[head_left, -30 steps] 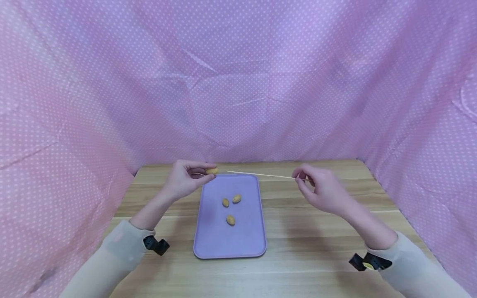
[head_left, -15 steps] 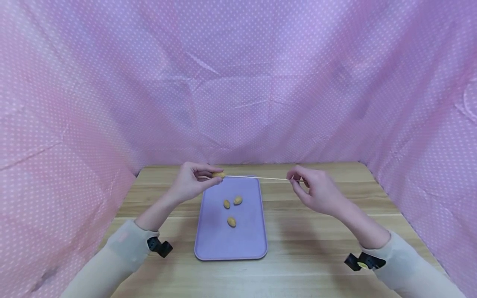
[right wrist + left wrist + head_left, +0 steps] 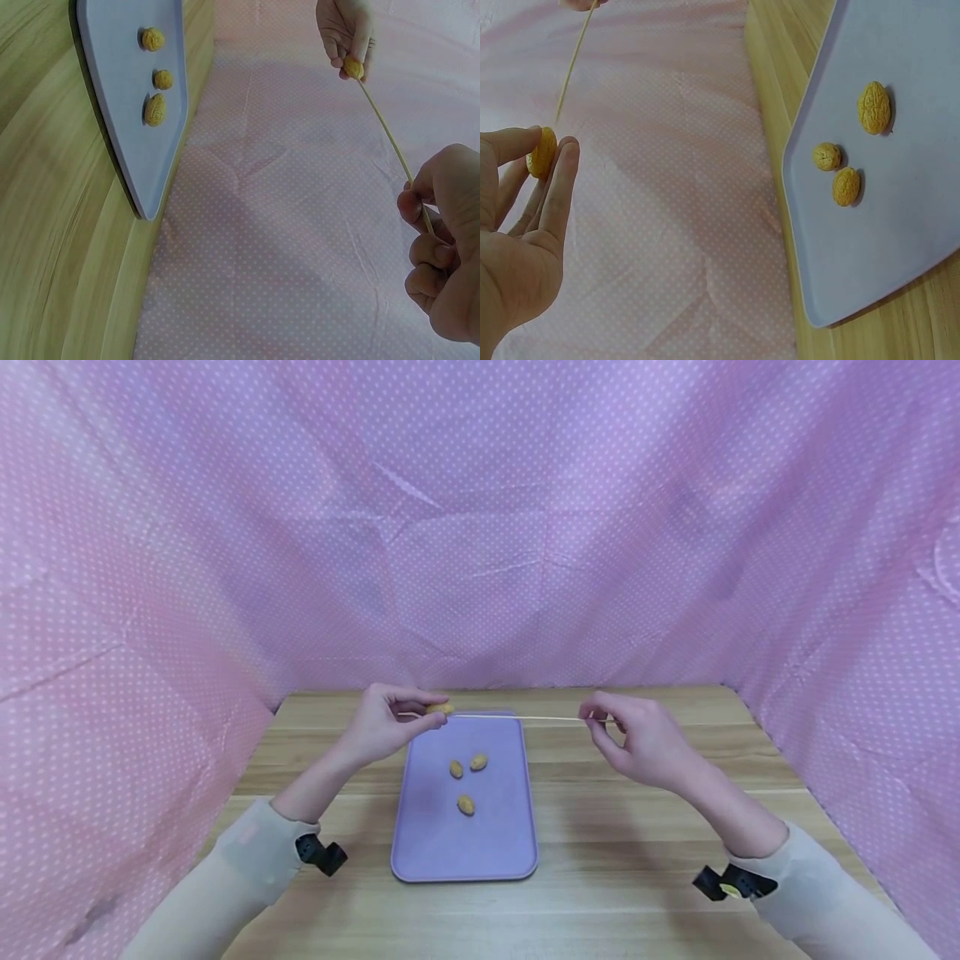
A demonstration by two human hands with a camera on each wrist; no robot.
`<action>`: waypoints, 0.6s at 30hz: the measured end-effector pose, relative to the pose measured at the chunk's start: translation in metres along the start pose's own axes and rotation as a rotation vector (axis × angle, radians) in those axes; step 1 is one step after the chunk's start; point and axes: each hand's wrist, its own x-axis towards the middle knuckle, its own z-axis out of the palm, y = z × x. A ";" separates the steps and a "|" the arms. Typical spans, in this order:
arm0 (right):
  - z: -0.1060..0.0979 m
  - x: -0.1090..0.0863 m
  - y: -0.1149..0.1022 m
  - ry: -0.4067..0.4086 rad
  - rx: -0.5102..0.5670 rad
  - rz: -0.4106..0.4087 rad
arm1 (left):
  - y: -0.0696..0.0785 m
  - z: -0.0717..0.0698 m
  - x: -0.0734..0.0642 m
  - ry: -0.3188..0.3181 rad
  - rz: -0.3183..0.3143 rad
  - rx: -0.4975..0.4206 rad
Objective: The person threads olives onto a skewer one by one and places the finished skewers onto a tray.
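Note:
Between thumb and fingers, my left hand [image 3: 386, 727] pinches a wrinkled yellow dried fruit [image 3: 542, 153], held up above the far left corner of the tray. My right hand [image 3: 637, 739] pinches a thin wooden skewer [image 3: 517, 717] near its rear end, the fingers curled. The skewer runs almost level towards the left hand. Its tip meets or lies right at the fruit's near end in the right wrist view; whether it has entered, I cannot tell. Three more such fruits lie on the lilac tray: one nearer me [image 3: 466, 805], a small one [image 3: 456, 769] and another beside it [image 3: 478, 762].
The lilac tray [image 3: 465, 860] lies lengthwise on a wooden table [image 3: 600, 877]. Pink dotted cloth [image 3: 480, 568] hangs behind the table and along both sides. Each sleeve carries a black wrist camera.
The hands have come closer together: the left moved right with the fruit, the right slightly left with the skewer. The gap between skewer tip and fruit has closed. The tray fruits stayed put.

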 end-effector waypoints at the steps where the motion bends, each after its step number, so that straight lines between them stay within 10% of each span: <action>1: 0.000 0.000 0.000 0.000 -0.002 0.000 | 0.000 0.000 0.000 -0.003 -0.003 -0.004; 18: 0.003 0.001 0.002 -0.016 -0.009 0.015 | -0.007 -0.002 -0.001 0.014 -0.005 0.002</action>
